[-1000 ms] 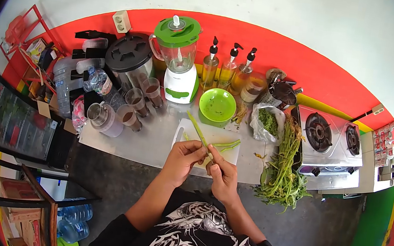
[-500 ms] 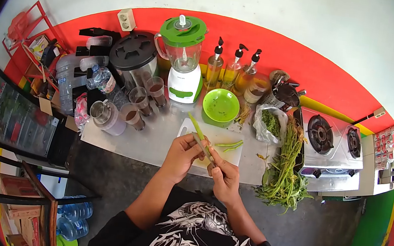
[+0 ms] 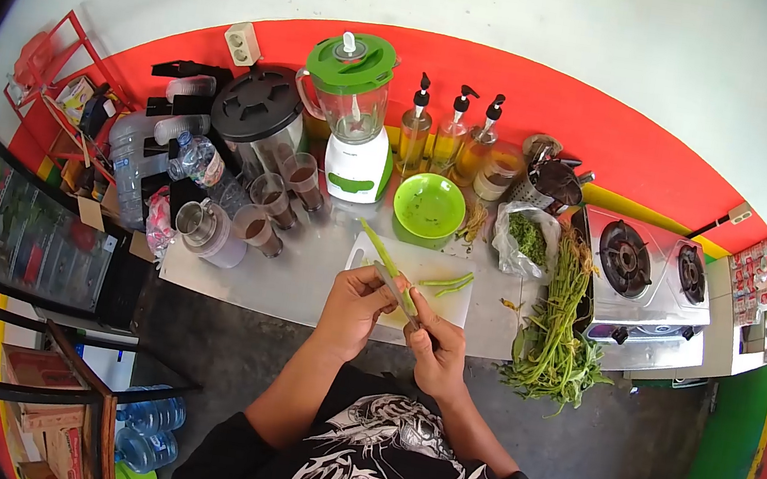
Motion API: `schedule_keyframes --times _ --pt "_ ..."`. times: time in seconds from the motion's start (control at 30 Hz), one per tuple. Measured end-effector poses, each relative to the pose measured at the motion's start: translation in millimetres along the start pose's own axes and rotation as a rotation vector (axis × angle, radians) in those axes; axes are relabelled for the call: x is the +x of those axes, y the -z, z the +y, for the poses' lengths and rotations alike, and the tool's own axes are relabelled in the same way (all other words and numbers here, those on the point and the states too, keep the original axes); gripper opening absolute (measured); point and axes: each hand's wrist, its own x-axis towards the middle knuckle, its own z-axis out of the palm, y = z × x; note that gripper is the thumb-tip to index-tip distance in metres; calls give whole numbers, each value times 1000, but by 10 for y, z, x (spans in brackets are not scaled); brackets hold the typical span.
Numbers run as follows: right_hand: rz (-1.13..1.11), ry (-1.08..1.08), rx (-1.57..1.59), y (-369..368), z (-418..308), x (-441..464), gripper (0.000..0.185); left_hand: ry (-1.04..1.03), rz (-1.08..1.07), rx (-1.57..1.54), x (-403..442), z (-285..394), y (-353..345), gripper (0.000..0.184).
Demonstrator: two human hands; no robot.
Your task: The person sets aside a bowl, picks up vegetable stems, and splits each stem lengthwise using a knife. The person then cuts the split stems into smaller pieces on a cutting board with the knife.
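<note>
A long, slim green chili [image 3: 371,239] slants up and away from my hands over the white cutting board [image 3: 360,254]. Along it lies a thin grey knife blade [image 3: 387,280]. My left hand [image 3: 354,306] is closed, its fingertips pinching the chili beside the blade. On the other side, my right hand [image 3: 436,345] is closed at the near end of the knife, thumb and forefinger close to the chili; its handle is hidden. More green chilies [image 3: 446,284] rest on the board to the right. Behind the board stands a green bowl [image 3: 429,209] with small green bits inside.
Left on the metal table [image 3: 300,272] are cups of brown drink [image 3: 258,227], a steel flask [image 3: 208,233] and a blender [image 3: 356,123]. Pump bottles [image 3: 446,141] line the back. To the right are a bag of chopped greens [image 3: 525,242], leafy stalks [image 3: 557,332] and a gas stove [image 3: 648,277].
The chili and blade have shifted very slightly in my hands, the chili's far tip a little to the left. Both hands keep the same grip, and the view has moved slightly.
</note>
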Motion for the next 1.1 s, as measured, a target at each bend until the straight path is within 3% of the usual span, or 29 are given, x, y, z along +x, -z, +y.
schedule_keyframes --times 0.27,0.53,0.67,0.83,1.1 --pt "15 30 -26 -6 35 19 49 -37 10 17 1 45 -27 13" --pt "26 69 -20 -6 19 56 48 55 4 93 5 126 -11 13" --pt "22 47 31 -2 40 29 48 -30 51 81 54 176 -3 9" --pt "9 50 43 -14 10 49 49 -35 3 150 35 79 -32 16" --pt "11 -11 57 2 53 24 52 13 2 13 5 37 -93 16"
